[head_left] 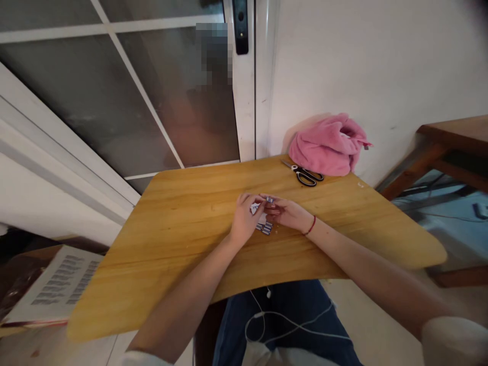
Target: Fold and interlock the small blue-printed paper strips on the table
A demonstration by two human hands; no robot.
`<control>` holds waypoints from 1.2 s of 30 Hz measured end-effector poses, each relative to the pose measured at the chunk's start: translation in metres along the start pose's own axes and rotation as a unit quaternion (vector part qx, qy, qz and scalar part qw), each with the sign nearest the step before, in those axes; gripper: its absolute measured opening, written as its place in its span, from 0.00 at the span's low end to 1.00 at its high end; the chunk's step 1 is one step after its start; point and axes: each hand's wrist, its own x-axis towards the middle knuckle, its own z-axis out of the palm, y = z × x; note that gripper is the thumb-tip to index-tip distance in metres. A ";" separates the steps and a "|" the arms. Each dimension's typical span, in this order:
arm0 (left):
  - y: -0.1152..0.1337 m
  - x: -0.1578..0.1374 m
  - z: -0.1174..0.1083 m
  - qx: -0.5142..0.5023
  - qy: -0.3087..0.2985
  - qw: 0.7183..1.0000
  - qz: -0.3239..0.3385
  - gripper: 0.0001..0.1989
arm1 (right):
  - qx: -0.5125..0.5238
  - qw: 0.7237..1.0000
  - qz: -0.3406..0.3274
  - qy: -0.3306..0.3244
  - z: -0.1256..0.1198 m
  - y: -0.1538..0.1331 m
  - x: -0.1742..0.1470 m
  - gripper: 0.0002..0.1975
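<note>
Both my hands meet over the middle of the wooden table. My left hand is closed, its thumb and fingers pinching at a small white paper piece with dark marks. My right hand, with a red cord on its wrist, curls its fingers towards the left. At its fingertips is a small blue-and-white printed piece. Beneath the hands lies a small printed sheet with dark blue and white bars, partly covered by my fingers. The pieces are too small to read.
Black-handled scissors lie at the table's back, beside a pink plush bag. White earphones with a cable rest on my lap. A glazed door and a wall stand behind; a printed box is at the left.
</note>
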 end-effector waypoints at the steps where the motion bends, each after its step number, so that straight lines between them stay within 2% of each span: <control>1: -0.001 0.000 0.000 0.000 0.001 1.000 0.002 0.02 | 0.006 1.000 0.001 -0.004 0.000 0.000 0.000 0.15; 7: -0.003 0.002 -0.002 0.004 0.006 1.000 -0.003 0.03 | 0.027 0.999 0.012 -0.025 0.001 0.000 0.000 0.12; 12: -0.007 0.004 -0.002 -0.029 0.018 0.999 -0.038 0.05 | 0.007 1.000 0.002 0.002 0.002 -0.002 -0.001 0.11; 15: -0.012 0.006 0.001 -0.135 0.007 0.985 -0.111 0.07 | -0.077 0.996 -0.026 0.032 0.001 -0.004 0.000 0.09; 17: -0.016 0.007 0.003 -0.231 -0.009 0.958 -0.170 0.09 | -0.182 0.977 -0.077 0.077 0.000 -0.004 0.001 0.09; 19: -0.019 0.008 0.003 -0.303 -0.006 0.929 -0.212 0.10 | -0.319 0.926 -0.153 0.133 -0.002 -0.003 0.003 0.08; 21: -0.021 0.009 0.002 -0.352 0.013 0.905 -0.239 0.10 | -0.449 0.846 -0.229 0.177 -0.007 -0.001 0.004 0.09; 23: -0.023 0.011 0.000 -0.393 0.031 0.881 -0.260 0.09 | -0.558 0.762 -0.267 0.189 -0.012 0.001 0.005 0.10; 25: -0.024 0.012 -0.002 -0.420 0.038 0.864 -0.275 0.09 | -0.654 0.691 -0.252 0.174 -0.015 0.003 0.005 0.09; 28: -0.025 0.013 -0.003 -0.418 0.040 0.865 -0.274 0.08 | -0.758 0.608 -0.190 0.137 -0.017 0.004 0.005 0.08; 30: -0.026 0.013 -0.004 -0.403 0.040 0.874 -0.270 0.07 | -0.788 0.576 -0.175 0.132 -0.016 0.004 0.005 0.08; 32: -0.027 0.012 -0.003 -0.386 0.041 0.882 -0.267 0.07 | -0.801 0.556 -0.173 0.139 -0.014 0.004 0.004 0.08; 34: -0.027 0.011 -0.002 -0.365 0.039 0.895 -0.256 0.07 | -0.807 0.544 -0.174 0.152 -0.013 0.004 0.003 0.10; 36: -0.029 0.010 -0.001 -0.330 0.031 0.914 -0.234 0.07 | -0.799 0.545 -0.186 0.172 -0.011 0.003 0.002 0.10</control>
